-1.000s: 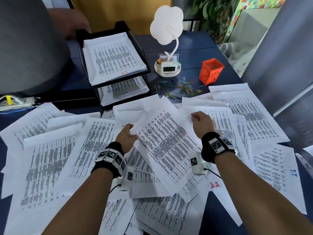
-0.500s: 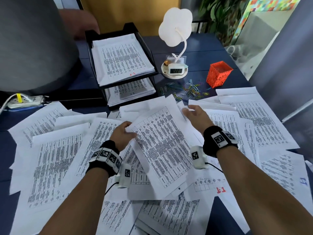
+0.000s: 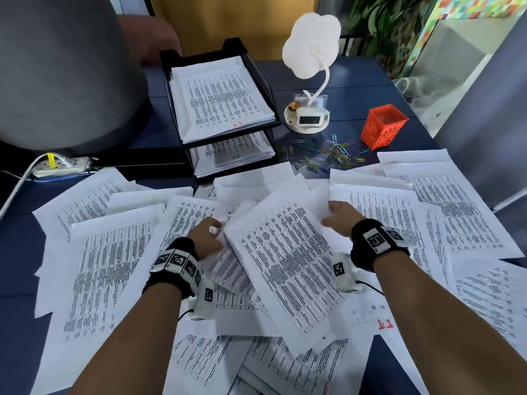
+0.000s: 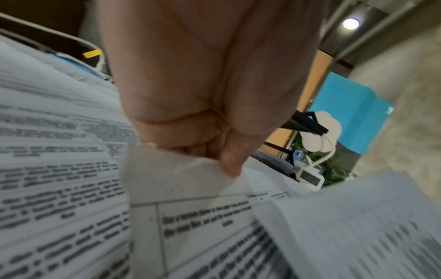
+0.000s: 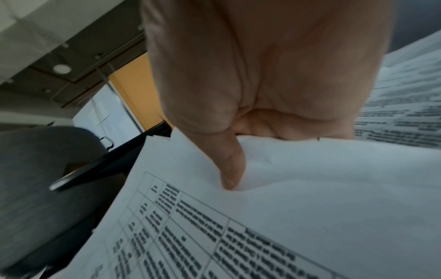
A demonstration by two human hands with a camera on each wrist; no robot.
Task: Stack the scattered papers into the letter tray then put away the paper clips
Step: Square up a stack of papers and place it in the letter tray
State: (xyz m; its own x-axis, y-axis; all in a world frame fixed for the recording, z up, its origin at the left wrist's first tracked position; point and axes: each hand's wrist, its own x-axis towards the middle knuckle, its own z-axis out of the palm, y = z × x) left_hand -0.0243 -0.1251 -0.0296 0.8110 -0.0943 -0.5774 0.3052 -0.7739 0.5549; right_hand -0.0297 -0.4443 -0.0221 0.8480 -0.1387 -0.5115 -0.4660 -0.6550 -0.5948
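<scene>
- Head view has you mid-gather: your left hand [image 3: 206, 238] and right hand [image 3: 340, 219] sit on either edge of a printed sheet [image 3: 288, 260] lying atop the scattered papers [image 3: 108, 252] on the surface [image 3: 17, 252].
- Left grip: thumb and fingers pinch that sheet's left corner, seen close in the left wrist view.
- Right grip: thumb [image 5: 230, 168] on top, fingers curled beneath the right edge, so it is holding paper too.
- Both wrists are low and angled inward, forearms reaching forward.
- Keep both pinches near the far corners and lift level, I'd say, so loose sheets underneath don't slide off.
- Square the edges before you carry it to the letter tray [image 3: 256, 69], straight ahead and already holding paper.
- Paper clips [image 3: 325, 155] wait beside the orange cup [image 3: 383, 126]; leave them for later.
</scene>
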